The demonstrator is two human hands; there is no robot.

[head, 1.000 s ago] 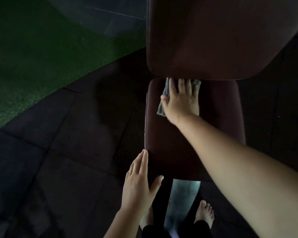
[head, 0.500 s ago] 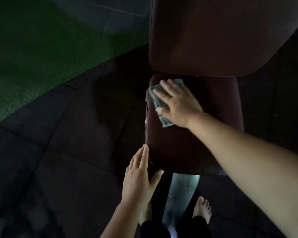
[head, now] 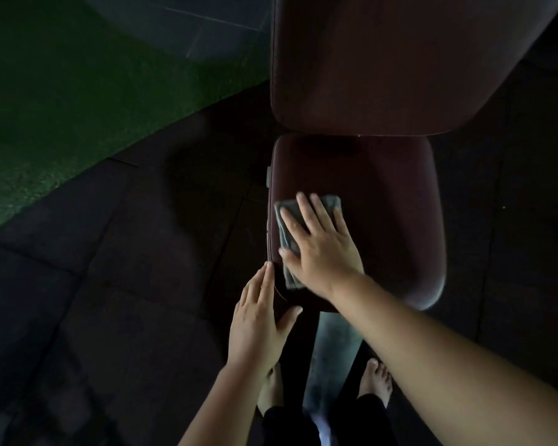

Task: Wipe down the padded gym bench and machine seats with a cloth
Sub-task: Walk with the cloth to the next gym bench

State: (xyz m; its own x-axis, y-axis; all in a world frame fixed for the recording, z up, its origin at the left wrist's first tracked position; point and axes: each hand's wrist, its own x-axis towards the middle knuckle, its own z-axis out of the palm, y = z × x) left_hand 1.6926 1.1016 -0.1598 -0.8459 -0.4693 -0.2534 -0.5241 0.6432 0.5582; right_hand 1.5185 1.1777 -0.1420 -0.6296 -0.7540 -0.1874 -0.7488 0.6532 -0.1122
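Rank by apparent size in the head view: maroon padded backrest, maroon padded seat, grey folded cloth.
1. maroon padded backrest, cropped by the frame edge.
2. maroon padded seat.
3. grey folded cloth, partly hidden under the right hand.

1 head-worn wide-angle view looks steeply down, close over the maroon seat pad (head: 384,201); the backrest pad (head: 384,59) fills the top edge; dim floor tiles (head: 110,268), perhaps rubber, surround it.

arms (head: 432,358) bare – no sleeves | feet (head: 376,381) bare | trousers (head: 368,413) dark
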